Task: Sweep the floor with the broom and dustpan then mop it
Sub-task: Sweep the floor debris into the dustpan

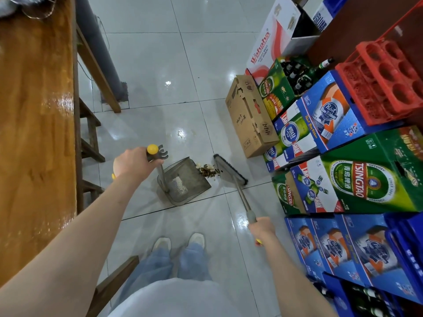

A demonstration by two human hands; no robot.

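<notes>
Both my hands grip handles, left (131, 163) on the dustpan (183, 183), right (263, 226) on the broom (230, 170); sweeping stage, so next I push the litter (208, 170) left into the pan.

You have open floor (160, 65) ahead, between the wooden bench (34, 110) on your left and the stacked beer cartons (366, 184) on your right. A brown cardboard box (249, 117) juts into that lane.
</notes>
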